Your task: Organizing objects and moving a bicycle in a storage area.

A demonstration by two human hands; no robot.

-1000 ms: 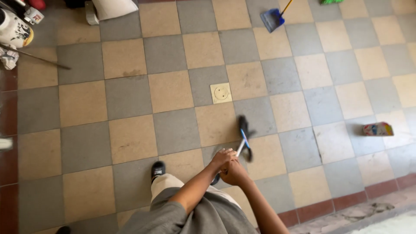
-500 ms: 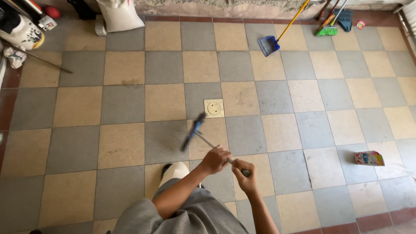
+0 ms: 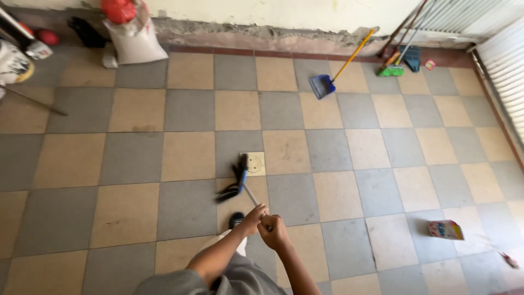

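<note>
Two bare hands, the left hand (image 3: 252, 218) and the right hand (image 3: 274, 232), are closed together around the thin pale handle of a dark-headed floor brush (image 3: 236, 183). Its blurred head rests on the grey and cream checkered tile floor (image 3: 136, 164), just beside one small square floor drain cover (image 3: 252, 163). One dark shoe (image 3: 236, 219) shows just below the brush. Wide open floor lies to the left and right of the person. Along the far wall stand one white sack (image 3: 134, 41) with a red top, one blue dustpan with a yellow stick (image 3: 323, 86), and a cluster of brooms with one green head (image 3: 392, 70), their number unclear. At the right edge runs a white slatted shutter (image 3: 505, 71). One small colourful carton (image 3: 445, 230) lies on the floor, well apart to the right.
</note>
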